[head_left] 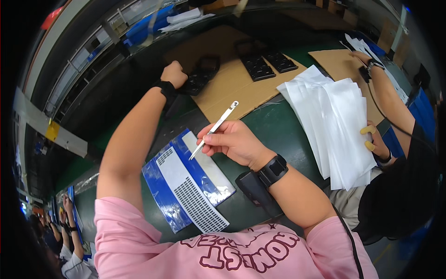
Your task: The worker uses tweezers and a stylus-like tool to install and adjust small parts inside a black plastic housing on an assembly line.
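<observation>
My right hand point(227, 139) is closed round a pair of silver tweezers point(222, 118), held slantwise with the tips pointing down. Those tips hover above a blue board point(162, 204) bearing a white sheet of small black labels point(188, 195), part of them gone from its middle, and a plain white strip point(211, 172). Farther off, my left hand point(174, 75) is closed at the edge of a black molded plastic part point(200, 78), which looks blurred. Its fingertips are hidden, but it seems to grip the part.
Several more black molded parts point(258, 67) lie on a cardboard sheet point(232, 88) over the green table point(274, 125). At right, a co-worker's hand point(375, 139) with yellow finger covers holds white foam sleeves point(330, 111). A blue bin point(148, 25) stands at the far left.
</observation>
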A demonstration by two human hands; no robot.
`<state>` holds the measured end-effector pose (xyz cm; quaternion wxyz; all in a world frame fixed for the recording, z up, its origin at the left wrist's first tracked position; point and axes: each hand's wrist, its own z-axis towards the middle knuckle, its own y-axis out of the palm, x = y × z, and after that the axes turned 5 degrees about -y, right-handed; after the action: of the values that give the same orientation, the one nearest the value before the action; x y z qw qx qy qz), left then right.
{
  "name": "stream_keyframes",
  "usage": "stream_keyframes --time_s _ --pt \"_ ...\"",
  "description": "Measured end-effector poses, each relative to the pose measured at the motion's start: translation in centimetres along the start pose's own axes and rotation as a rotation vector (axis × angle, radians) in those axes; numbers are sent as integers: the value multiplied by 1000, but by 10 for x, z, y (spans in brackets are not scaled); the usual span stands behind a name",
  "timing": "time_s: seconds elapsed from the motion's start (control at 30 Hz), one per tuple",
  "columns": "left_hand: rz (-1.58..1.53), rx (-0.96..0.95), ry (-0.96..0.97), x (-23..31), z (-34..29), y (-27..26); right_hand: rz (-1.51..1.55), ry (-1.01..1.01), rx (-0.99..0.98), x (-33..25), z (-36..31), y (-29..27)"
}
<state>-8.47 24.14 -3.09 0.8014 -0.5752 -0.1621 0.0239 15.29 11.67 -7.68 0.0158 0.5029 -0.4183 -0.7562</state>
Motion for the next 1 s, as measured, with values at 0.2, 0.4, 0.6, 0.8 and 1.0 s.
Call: stream_keyframes --time_s 0.2,0.4,0.6,0.8,1.0 --pt "-115 134 154 -65 -69 -64 -68 48 33 24 6 4" --pt "-1070 -194 -372 -150 -147 -111 -283 49 77 30 8 12" --pt "-1234 -227 -588 -179 -232 -68 -483 72 191 31 17 43" --pt "-1811 76 -675 -181 -253 -86 -348 168 208 38 54 57" --pt "-2095 244 -477 -148 -266 -103 -589 147 219 54 87 55"
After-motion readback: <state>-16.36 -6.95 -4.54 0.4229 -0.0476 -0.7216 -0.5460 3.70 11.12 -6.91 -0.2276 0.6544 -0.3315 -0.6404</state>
